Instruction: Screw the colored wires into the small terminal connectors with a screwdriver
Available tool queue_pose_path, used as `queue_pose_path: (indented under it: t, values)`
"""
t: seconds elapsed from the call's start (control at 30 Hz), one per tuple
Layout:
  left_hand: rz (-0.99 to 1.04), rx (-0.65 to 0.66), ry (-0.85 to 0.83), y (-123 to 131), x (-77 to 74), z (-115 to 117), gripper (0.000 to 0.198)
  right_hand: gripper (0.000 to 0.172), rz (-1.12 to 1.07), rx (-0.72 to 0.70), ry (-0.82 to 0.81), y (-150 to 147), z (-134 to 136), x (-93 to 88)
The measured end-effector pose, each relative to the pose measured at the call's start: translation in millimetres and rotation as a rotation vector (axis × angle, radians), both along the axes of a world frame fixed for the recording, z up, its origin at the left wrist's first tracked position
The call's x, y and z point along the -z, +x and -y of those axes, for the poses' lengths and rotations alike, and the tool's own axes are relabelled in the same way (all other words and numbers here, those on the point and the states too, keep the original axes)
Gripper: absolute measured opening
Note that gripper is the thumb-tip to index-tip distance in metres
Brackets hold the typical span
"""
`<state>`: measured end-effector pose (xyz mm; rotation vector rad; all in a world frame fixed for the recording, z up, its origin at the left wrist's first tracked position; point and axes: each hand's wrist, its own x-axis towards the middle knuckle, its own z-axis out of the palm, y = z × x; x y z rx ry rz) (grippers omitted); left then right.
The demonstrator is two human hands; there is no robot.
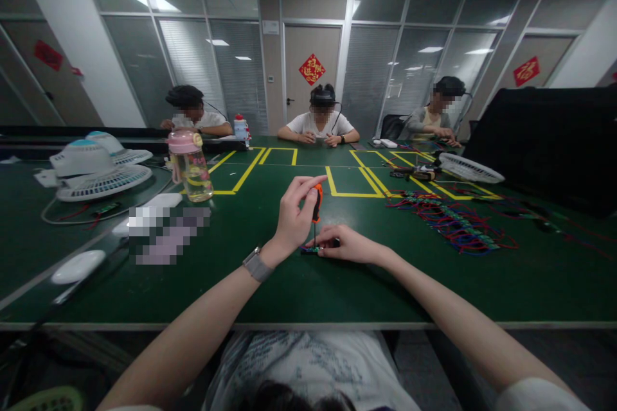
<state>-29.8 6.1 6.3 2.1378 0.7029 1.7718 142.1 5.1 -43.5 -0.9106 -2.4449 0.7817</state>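
Note:
My left hand, with a watch on its wrist, is closed round the orange and black handle of a screwdriver. The screwdriver stands upright, its shaft pointing down at a small circuit board on the green table. From the right, my right hand reaches low over the table and pinches the board's right side between its fingers. The exact point where the tip meets the board is too small to make out.
A pink-lidded bottle, white fans and a white mouse are on the left. Wired boards lie right, before a black screen. Several people, including a person opposite, sit across the table.

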Motion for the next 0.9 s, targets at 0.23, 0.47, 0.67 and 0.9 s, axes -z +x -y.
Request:
queue_pose_path:
  t: [0.23, 0.47, 0.67, 0.9]
  values:
    - [0.013, -0.003, -0.041, 0.8, -0.5, 0.6, 0.026, 0.030, 0.012, 0.006, -0.001, -0.5, 1.7, -2.7]
    - [0.018, -0.019, -0.032, 2.7, 0.2, 2.4, 0.019, 0.030, 0.007, 0.001, -0.008, -0.4, 1.9, -2.7]
    - [0.022, -0.029, -0.023, 3.1, 1.3, 0.5, 0.019, 0.030, 0.020, -0.001, 0.002, -0.3, 1.5, -2.9]
    - [0.018, -0.013, -0.041, 3.1, -0.9, 1.6, 0.021, 0.029, 0.002, 0.001, -0.007, -0.1, 0.4, -0.9]
